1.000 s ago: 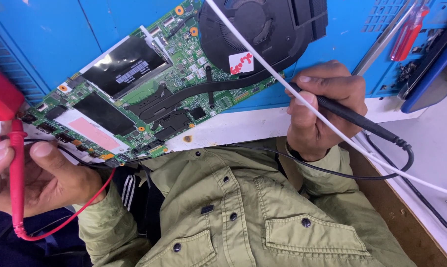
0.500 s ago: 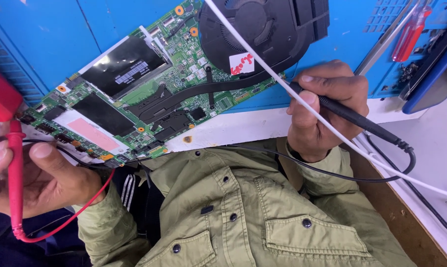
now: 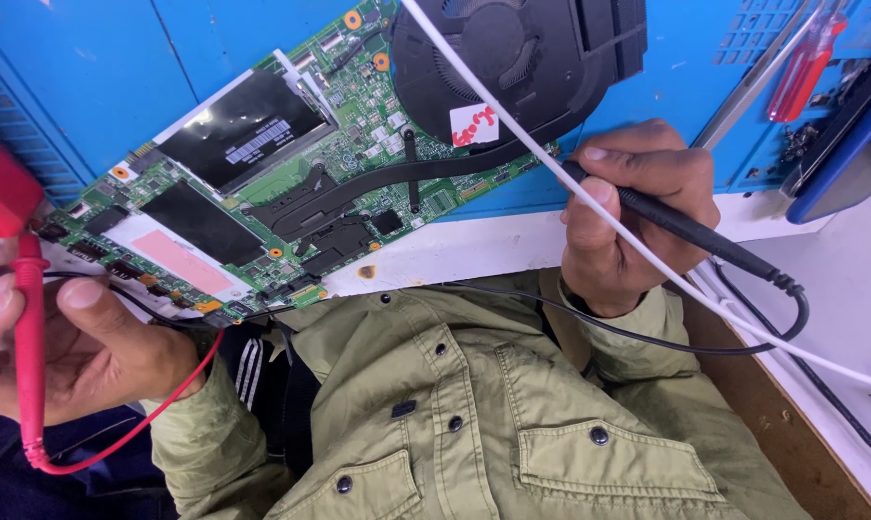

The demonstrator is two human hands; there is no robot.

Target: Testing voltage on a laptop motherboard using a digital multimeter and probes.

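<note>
- Green circuit board (image 3: 291, 183) lay tilted across a blue bench top (image 3: 117, 67), running from about 8 o'clock up toward 1 o'clock in the head view.
- At the board's 1 o'clock end sat a black fan (image 3: 512, 58) with a small white sticker on it; a dark heat pipe (image 3: 387, 183) ran from the fan back across the board's middle.
- The left hand (image 3: 60, 356), at 8 o'clock, was closed around a red probe (image 3: 29, 356), thumb pressed against its shaft; the probe stood near the board's lower left edge, and whether its tip touched could not be told.
- A red lead (image 3: 156, 414) curled from the probe's lower end toward the jacket sleeve.
- The right hand (image 3: 628, 212), at 3 o'clock of the board, gripped a black probe (image 3: 686, 231) like a pen, its tip at the board's right edge just under the fan.
- A black lead (image 3: 647, 342) looped from that probe across an olive jacket (image 3: 474, 414).
- A white cable (image 3: 589, 202) crossed diagonally over the fan and the right hand.
- A red-handled screwdriver (image 3: 806, 67) lay at 2 o'clock, well apart from both hands.
</note>
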